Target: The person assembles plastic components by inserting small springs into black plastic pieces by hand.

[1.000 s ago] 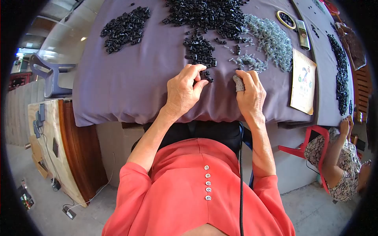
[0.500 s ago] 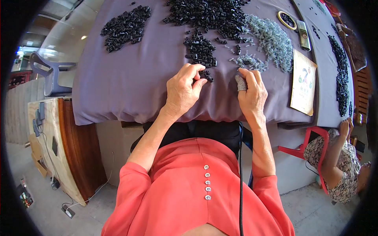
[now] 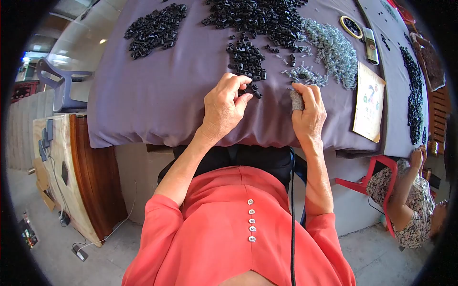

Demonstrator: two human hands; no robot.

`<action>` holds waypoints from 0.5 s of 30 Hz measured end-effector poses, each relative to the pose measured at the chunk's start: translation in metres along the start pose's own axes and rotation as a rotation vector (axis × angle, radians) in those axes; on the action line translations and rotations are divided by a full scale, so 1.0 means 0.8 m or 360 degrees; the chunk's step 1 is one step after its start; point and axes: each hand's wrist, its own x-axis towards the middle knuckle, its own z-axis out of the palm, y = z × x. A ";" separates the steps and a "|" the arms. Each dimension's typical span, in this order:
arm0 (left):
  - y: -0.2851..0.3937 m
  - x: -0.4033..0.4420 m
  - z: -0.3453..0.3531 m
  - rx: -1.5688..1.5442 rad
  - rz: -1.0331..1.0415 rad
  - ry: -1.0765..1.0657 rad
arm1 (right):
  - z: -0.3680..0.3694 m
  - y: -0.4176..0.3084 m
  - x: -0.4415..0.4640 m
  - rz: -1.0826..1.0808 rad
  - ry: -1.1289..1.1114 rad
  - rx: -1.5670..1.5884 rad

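Holds the left hand [image 3: 220,107] with thumb and index fingertips slightly apart, any grip behind them unclear, loose black tubular pieces [image 3: 257,94] just off the fingertips' right side. Curls the right hand [image 3: 309,114], farther from those pieces, fingers bunched, contents hidden, just short of coil springs [image 3: 307,76]. Shows, beyond the left fingertips, a black cluster [image 3: 245,56], long axis running away.

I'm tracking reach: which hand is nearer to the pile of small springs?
The right hand: it sits just short of the springs. The left hand is farther left, at the black pieces.
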 end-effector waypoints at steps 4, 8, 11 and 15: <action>-0.001 0.000 0.000 0.0019 0.0017 -0.0008 | -0.001 -0.001 0.000 -0.0047 -0.0097 -0.0129; -0.002 0.000 0.000 0.0029 0.0015 -0.0017 | -0.001 -0.002 -0.001 -0.0087 -0.0117 -0.0119; 0.000 0.000 0.000 0.0076 0.0041 -0.0033 | -0.003 -0.005 -0.001 -0.0150 -0.0139 -0.0156; -0.002 -0.002 0.004 0.0237 0.0271 0.0019 | -0.004 -0.007 -0.003 -0.0170 -0.0209 -0.0117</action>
